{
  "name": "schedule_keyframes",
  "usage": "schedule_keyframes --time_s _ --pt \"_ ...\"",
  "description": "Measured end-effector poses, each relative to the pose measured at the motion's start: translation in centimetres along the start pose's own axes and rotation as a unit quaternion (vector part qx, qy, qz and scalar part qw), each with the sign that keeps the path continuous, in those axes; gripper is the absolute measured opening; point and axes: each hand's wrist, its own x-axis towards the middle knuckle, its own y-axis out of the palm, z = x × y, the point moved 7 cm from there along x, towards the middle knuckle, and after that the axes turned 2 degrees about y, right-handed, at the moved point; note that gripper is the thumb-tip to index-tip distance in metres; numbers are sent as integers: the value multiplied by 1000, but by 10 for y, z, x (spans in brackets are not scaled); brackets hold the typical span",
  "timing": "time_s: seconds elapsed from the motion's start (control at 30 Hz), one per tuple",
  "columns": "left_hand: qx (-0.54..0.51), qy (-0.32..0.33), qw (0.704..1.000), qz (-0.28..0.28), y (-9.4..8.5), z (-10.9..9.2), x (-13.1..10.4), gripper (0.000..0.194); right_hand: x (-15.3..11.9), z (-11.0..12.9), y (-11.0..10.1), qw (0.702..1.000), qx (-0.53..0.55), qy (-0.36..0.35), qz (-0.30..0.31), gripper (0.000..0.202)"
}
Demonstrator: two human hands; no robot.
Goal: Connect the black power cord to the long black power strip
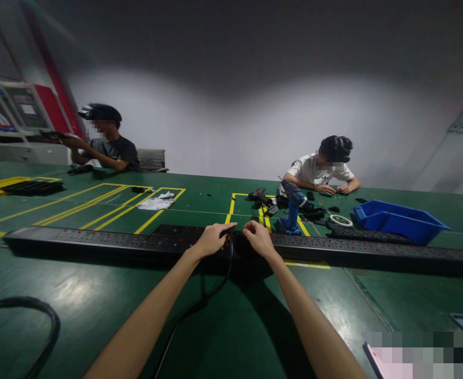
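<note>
My left hand (213, 240) is at the middle of the view, over a long black power strip (97, 242) with rows of sockets and red spots. Its fingers close on a small dark piece that I cannot make out. Just right of it my right hand (260, 240) is curled, thumb and fingers pinched together; whatever they hold is hidden. Between the two hands a black cable (211, 297) runs down towards me over the green table (231, 337). Another long black power strip (389, 253) stretches off to the right.
Behind my right hand stands a blue cordless drill (293, 208), near a roll of tape (341, 220) and a blue bin (401, 221). White paper (156, 201) lies at back left. A thick black cable (53, 321) loops at front left. Two people sit across the table.
</note>
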Motion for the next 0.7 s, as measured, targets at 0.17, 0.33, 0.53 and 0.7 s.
schedule_keyframes --time_s 0.17,0.33,0.53,0.7 --pt "5 3 1000 7 0 -2 0 48 -9 23 1 998 -35 -49 35 24" --pt "6 -5 1000 10 0 -3 0 48 -12 31 5 996 -22 -59 58 28" --pt "-9 -27 1000 7 0 -1 -1 47 4 6 12 997 -3 21 68 27" --pt "-54 -26 998 16 2 6 2 44 22 -6 24 990 13 74 120 9"
